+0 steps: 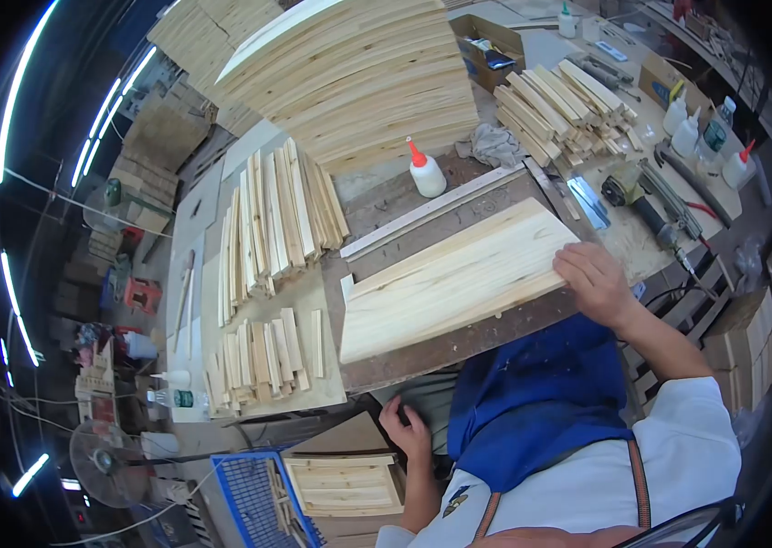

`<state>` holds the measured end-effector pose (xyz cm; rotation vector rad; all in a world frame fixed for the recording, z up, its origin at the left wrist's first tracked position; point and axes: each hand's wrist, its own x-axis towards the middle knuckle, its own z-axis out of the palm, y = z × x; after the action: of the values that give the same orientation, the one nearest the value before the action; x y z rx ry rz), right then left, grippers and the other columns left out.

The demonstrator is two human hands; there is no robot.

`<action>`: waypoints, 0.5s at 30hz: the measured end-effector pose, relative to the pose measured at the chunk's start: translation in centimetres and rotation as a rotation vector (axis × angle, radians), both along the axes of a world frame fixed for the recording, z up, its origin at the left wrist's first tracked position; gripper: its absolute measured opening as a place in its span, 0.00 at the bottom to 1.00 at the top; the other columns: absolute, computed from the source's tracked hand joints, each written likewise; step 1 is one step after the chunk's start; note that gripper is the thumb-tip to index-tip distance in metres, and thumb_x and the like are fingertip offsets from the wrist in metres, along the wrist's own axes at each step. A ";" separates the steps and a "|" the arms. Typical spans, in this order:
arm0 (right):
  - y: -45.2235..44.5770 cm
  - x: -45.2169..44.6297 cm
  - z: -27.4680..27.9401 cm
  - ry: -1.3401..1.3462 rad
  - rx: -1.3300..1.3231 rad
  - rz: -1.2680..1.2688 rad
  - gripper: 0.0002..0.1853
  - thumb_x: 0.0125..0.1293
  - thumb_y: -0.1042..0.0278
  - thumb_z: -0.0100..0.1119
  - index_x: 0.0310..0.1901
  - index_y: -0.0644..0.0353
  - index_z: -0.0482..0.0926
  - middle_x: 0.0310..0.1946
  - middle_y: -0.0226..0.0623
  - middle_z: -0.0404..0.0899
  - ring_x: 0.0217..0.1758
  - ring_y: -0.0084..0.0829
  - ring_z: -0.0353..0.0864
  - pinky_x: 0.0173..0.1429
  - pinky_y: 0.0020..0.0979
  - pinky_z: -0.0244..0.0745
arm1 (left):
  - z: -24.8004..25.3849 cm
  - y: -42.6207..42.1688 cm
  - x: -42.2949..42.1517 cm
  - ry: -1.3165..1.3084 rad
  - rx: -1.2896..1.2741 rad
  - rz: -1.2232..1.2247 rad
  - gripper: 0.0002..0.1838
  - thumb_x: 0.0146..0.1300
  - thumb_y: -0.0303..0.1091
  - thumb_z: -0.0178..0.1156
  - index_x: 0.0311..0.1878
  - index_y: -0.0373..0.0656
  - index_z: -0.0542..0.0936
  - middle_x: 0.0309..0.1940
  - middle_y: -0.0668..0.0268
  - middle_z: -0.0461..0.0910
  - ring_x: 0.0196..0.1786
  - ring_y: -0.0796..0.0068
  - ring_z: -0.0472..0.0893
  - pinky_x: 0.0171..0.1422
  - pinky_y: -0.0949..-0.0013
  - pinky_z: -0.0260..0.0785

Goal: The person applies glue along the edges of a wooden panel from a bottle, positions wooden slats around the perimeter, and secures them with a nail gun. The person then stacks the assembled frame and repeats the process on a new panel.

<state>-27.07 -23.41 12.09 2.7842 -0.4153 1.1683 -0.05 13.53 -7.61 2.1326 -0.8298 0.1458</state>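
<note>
Closest to my camera was the blue apron (541, 393) of the person wearing it, with the left hand (404, 427) hanging low by the lap, below the table edge. Its fingers were loosely bent and parted, and I saw nothing in them. Beside it lay a small wooden panel (340, 484), and just left of that stood a blue crate (238, 498) with thin offcuts inside.

The right hand (594, 279), well apart from the left, had its fingers over the right end of a pale wooden board (450, 279); the thumb was hidden from me, so I could not tell whether it was clamped. The board lay flat and slantwise on the brown worktop (486, 333), near its front edge. To its left I could see short strips (262, 356) and, farther on, a heap of longer strips (281, 215).

Just past the board ran a narrow rail (431, 212), with a red-tipped glue bottle (427, 175) standing behind it. A power tool (628, 194) lay off to the right. Farther back I made out a crumpled grey cloth (491, 146), another pile of strips (568, 110) and, looming behind, a tall stack of boards (358, 78).
</note>
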 end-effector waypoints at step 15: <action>6.7 -1.4 -6.1 0.048 0.456 -0.028 0.24 0.66 0.56 0.74 0.57 0.61 0.82 0.64 0.45 0.79 0.70 0.48 0.78 0.76 0.49 0.73 | 11.6 -4.7 5.3 -0.279 0.125 -0.169 0.33 0.65 0.34 0.75 0.72 0.39 0.76 0.64 0.50 0.74 0.66 0.49 0.74 0.74 0.51 0.66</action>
<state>-28.49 -16.71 5.99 3.1611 -0.8050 1.1145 5.28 8.87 4.00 2.1760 -1.2058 0.3148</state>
